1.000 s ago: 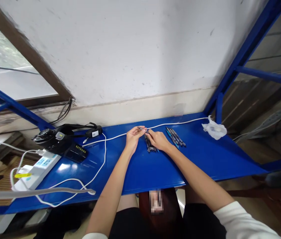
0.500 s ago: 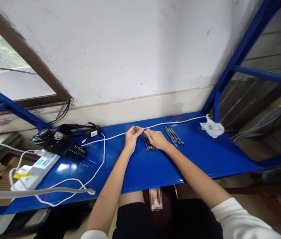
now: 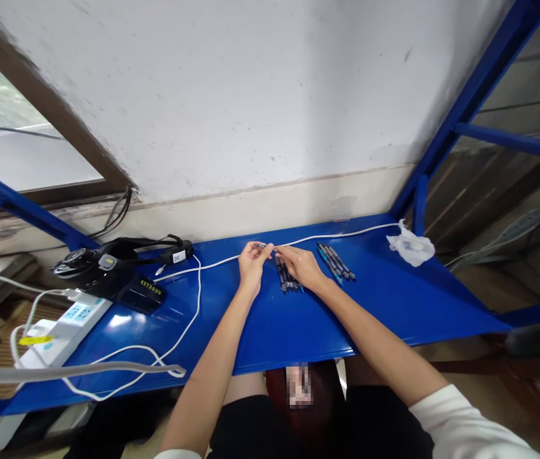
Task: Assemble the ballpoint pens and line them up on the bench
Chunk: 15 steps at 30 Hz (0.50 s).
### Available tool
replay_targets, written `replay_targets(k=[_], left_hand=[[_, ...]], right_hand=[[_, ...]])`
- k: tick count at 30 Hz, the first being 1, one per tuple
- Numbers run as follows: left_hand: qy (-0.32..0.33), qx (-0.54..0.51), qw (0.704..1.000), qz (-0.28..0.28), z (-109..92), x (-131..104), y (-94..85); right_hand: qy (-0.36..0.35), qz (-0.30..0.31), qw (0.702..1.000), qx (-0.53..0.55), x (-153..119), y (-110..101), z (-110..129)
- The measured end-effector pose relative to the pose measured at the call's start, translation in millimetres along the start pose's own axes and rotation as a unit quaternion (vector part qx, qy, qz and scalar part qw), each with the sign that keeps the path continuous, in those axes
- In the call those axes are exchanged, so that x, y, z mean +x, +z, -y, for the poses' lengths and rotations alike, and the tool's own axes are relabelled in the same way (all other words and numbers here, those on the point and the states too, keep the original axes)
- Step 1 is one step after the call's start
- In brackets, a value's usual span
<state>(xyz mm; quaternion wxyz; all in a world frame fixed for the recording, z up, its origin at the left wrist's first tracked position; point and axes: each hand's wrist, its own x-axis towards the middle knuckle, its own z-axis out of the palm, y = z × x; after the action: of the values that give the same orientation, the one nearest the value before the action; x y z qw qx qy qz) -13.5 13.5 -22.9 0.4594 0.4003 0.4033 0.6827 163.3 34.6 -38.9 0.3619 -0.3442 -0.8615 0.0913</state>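
My left hand (image 3: 252, 264) is closed on a slim dark pen (image 3: 261, 245) held above the blue table (image 3: 293, 331). My right hand (image 3: 301, 264) has its fingertips pinched at the pen's right end, close beside my left fingertips. Under and beside my right hand lies a group of several dark pens (image 3: 285, 278), partly covered by it. Farther right, a second group of several pens (image 3: 335, 262), grey with some blue parts, rests side by side on the table.
At the left are a black bottle (image 3: 129, 287), a black strapped device (image 3: 176, 253) and a white power strip (image 3: 66, 328) with looping white cables (image 3: 183, 335). A crumpled white plastic bag (image 3: 410, 247) lies at the right, near the blue frame (image 3: 420, 207).
Both hands stay together at the pen. My right fingers have shifted slightly up, leaving more of the pens beneath showing. The camera view has moved slightly.
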Motion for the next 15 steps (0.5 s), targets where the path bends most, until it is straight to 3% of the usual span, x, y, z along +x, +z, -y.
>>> replay_targets(k=[9, 15], left_hand=[[-0.028, -0.009, 0.999, -0.013, -0.4, -2.8, 4.8], [-0.042, -0.016, 0.997, 0.065, -11.3, -6.0, 6.3]], right_hand=[[0.027, -0.004, 1.000, -0.002, 5.1, -5.1, 9.0], [0.056, 0.006, 0.998, 0.009, 6.3, -8.3, 6.6]])
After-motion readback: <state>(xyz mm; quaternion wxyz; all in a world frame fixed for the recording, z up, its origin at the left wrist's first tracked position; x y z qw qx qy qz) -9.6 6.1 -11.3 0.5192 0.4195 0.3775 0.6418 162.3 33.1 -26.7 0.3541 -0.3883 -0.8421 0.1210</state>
